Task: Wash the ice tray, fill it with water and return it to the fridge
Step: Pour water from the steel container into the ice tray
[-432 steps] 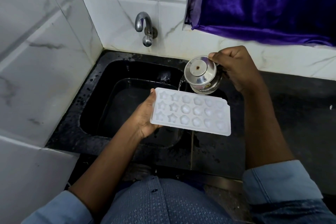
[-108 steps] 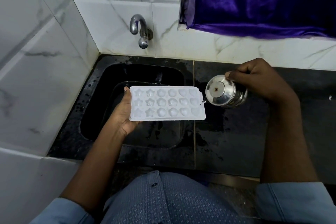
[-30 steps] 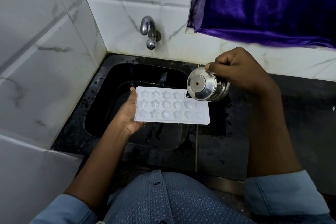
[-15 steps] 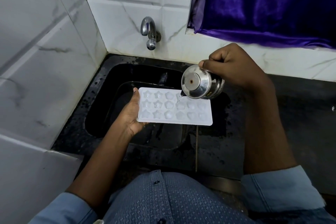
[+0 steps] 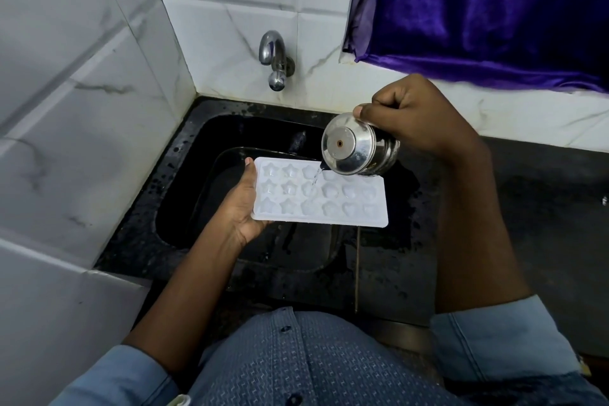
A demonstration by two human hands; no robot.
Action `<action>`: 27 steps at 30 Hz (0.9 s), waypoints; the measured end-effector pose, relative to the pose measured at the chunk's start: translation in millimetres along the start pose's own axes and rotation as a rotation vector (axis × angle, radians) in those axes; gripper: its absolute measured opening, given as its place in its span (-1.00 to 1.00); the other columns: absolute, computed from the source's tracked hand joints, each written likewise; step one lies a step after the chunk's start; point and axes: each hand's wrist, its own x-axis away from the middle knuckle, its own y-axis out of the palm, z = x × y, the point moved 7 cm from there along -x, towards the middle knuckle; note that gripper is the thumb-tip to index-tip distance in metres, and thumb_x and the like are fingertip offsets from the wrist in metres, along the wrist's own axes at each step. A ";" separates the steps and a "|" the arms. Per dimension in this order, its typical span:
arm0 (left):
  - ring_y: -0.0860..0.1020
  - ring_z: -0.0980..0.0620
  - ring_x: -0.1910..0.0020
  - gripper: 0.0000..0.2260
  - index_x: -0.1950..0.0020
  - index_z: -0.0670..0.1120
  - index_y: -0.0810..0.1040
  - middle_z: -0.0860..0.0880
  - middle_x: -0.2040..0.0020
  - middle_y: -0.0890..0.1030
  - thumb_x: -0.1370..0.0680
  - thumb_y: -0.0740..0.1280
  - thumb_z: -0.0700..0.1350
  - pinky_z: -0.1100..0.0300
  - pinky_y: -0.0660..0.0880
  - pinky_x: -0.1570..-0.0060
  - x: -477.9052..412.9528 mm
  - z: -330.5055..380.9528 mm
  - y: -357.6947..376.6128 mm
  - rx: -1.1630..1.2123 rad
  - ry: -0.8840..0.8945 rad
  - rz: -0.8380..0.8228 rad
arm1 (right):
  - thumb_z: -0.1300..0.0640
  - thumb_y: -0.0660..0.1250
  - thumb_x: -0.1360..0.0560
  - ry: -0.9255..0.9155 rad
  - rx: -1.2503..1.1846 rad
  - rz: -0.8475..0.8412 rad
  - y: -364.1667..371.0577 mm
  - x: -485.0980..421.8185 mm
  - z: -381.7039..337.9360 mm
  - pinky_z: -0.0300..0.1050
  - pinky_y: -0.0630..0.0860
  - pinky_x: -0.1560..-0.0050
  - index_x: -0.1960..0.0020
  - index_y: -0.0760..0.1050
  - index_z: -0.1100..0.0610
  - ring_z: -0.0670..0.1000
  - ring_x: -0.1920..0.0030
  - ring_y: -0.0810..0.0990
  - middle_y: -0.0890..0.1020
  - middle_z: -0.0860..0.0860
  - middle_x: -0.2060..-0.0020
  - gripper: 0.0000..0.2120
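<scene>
A white ice tray (image 5: 329,204) with star and round moulds is held level over the black sink (image 5: 204,142). My left hand (image 5: 240,204) grips its left end, thumb on the rim and fingers underneath. My right hand (image 5: 415,115) grips a small steel pot (image 5: 356,150), tipped towards the tray above its far edge. A thin stream of water falls from the pot's lip into a mould near the tray's middle.
A steel tap (image 5: 275,59) juts from the white marble-tiled wall above the sink, with no water running from it. Wet black counter (image 5: 543,208) stretches to the right. A purple curtain (image 5: 494,10) hangs at the upper right. A tiled wall closes the left side.
The steel pot has shifted left along the tray's far edge and tipped further. Water now falls into a mould nearer the middle. The tray stays in my left hand.
</scene>
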 end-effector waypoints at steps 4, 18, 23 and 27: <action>0.71 -0.21 -0.25 -0.28 -0.47 -0.12 0.57 -0.21 -0.31 0.70 -0.66 0.05 0.42 -0.12 0.72 0.02 -0.2 1.2 -0.2 0.010 0.007 -0.021 | 0.15 0.44 -0.60 -0.010 0.005 0.003 0.2 -1.3 -1.0 -0.08 0.20 0.33 0.38 0.25 0.35 0.06 0.41 0.22 0.25 0.15 0.45 -0.46; 0.72 -0.18 -0.23 -0.29 -0.46 -0.11 0.57 -0.20 -0.30 0.71 -0.67 0.02 0.40 -0.09 0.72 0.02 3.1 -0.8 3.6 0.005 0.029 -0.011 | 0.11 0.44 -0.59 -0.025 -0.048 -0.011 16.3 -5.7 -6.0 -0.08 0.21 0.34 0.42 0.24 0.22 -0.02 0.45 0.22 0.25 0.08 0.49 -0.46; 0.71 -0.18 -0.24 -0.27 -0.45 -0.11 0.58 -0.21 -0.30 0.70 -0.67 0.01 0.41 -0.12 0.68 -0.09 3.6 -1.6 5.1 -0.006 0.047 -0.012 | 0.09 0.45 -0.57 -0.026 -0.069 -0.016 25.9 -7.5 -6.8 -0.11 0.20 0.36 0.42 0.22 0.19 -0.03 0.45 0.20 0.22 0.06 0.48 -0.46; 0.70 -0.19 -0.27 -0.27 -0.48 -0.12 0.56 -0.22 -0.33 0.69 -0.67 0.01 0.41 -0.16 0.61 -0.19 3.0 -2.8 4.3 -0.004 0.051 -0.002 | 0.06 0.45 -0.57 -0.036 -0.065 -0.018 29.1 -8.2 -7.4 -0.13 0.21 0.38 0.44 0.23 0.15 -0.05 0.47 0.21 0.23 0.01 0.50 -0.46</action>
